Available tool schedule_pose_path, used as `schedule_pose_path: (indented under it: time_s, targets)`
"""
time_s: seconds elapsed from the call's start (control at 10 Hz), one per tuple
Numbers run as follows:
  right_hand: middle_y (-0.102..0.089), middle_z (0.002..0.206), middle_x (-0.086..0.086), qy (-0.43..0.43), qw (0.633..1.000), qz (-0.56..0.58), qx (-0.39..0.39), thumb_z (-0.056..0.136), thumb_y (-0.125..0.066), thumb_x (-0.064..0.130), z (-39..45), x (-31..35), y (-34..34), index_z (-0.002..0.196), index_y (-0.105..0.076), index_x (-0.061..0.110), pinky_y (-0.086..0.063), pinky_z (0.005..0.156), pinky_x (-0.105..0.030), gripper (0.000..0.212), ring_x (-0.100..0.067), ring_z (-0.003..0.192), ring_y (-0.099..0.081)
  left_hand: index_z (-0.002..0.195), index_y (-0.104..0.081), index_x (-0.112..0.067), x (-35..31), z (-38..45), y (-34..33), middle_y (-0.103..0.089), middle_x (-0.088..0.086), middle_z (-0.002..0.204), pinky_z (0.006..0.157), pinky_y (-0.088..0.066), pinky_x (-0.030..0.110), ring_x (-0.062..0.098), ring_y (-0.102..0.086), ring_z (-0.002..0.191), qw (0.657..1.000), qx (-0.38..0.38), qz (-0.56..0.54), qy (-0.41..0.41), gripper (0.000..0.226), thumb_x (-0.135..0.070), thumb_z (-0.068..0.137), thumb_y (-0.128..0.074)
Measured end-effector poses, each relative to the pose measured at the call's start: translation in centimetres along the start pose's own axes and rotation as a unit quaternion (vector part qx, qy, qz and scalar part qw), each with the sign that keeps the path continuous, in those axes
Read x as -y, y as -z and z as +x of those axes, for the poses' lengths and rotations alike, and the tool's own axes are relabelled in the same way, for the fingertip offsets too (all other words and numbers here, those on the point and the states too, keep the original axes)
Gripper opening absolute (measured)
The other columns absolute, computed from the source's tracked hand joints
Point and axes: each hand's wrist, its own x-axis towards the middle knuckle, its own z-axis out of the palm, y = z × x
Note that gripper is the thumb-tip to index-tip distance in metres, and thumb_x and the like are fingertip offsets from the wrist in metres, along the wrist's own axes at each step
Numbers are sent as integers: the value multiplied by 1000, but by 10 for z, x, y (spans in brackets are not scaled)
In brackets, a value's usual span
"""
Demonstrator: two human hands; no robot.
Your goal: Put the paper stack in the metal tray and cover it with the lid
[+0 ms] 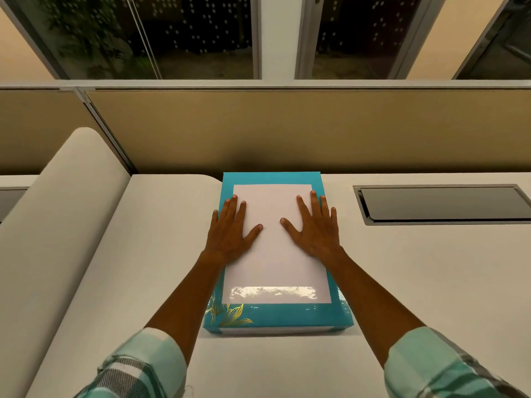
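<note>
A white paper stack [275, 262] lies flat inside the border of a teal box-like tray [287, 316] with gold leaf print on its front left corner. I cannot tell whether the paper rests in it or on top of it. A glossy strip shines near the paper's front edge. My left hand [230, 229] presses palm down on the paper's left side, fingers spread. On the right side my right hand [316, 229] lies flat the same way. Neither hand grips anything. No separate lid is in view.
The teal tray sits on a cream desk [416, 282], close to a tan partition wall [287, 130]. A dark recessed panel with a metal frame [442, 203] is set into the desk at the right. A rounded cream divider [66, 211] rises at the left.
</note>
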Motion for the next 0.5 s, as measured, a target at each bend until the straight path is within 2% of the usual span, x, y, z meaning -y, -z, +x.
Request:
schedule_pose_path:
  time_s: [0.2, 0.5]
  targets:
    - [-3, 165, -5, -2, 1000, -11, -13, 81, -19, 80, 2, 0, -5, 153, -13, 31, -9, 121, -51, 87, -30, 152, -3, 154, -6, -20, 0, 1, -7, 1, 4, 164, 123, -8, 48, 25, -3, 152, 999, -26, 27, -1, 83, -69, 89, -23]
    - [1, 165, -5, -13, 1000, -21, 3, 82, -18, 80, -7, 5, 8, 154, -8, 31, -3, 120, -54, 88, -29, 152, 0, 153, 3, -21, -7, 1, 8, 9, 5, 164, 121, -3, 53, 26, 4, 152, 996, 49, 78, 16, 90, -75, 85, -18]
